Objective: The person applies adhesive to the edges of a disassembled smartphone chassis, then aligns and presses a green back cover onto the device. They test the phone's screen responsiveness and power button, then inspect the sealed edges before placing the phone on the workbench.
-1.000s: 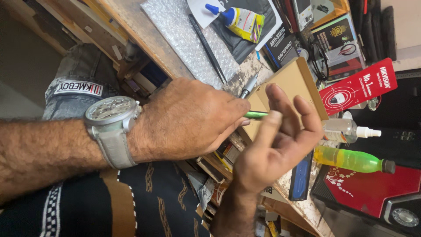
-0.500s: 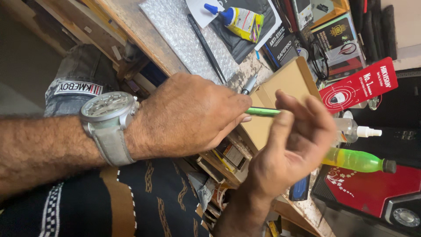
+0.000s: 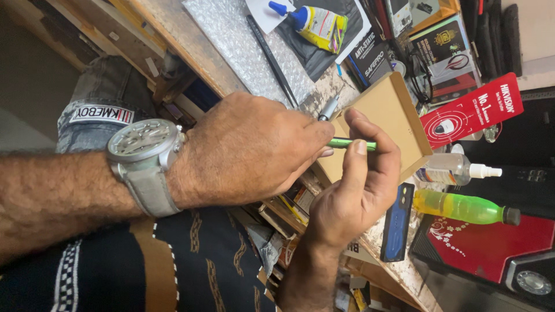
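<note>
A thin green pen-like tool (image 3: 347, 143) lies level between both hands, above a small open cardboard box (image 3: 388, 115). My left hand (image 3: 248, 151), with a grey watch (image 3: 144, 159) on its wrist, comes in from the left and pinches the tool's near end between thumb and fingers. My right hand (image 3: 361, 185) rises from below, its thumb and fingers curled around the tool's far end. A silver pen-shaped piece (image 3: 328, 108) sticks out just above my left fingertips.
The wooden bench holds a bubble-wrap sheet (image 3: 243, 46), a long black rod (image 3: 272, 58), a yellow glue bottle with a blue cap (image 3: 315, 23), a clear spray bottle (image 3: 454, 169), a green bottle (image 3: 462, 207), a blue flat case (image 3: 398, 222) and a red device (image 3: 491, 248).
My right hand's fingers were spread open behind the green tool; they have closed around it. My left hand has stayed almost still, holding the tool.
</note>
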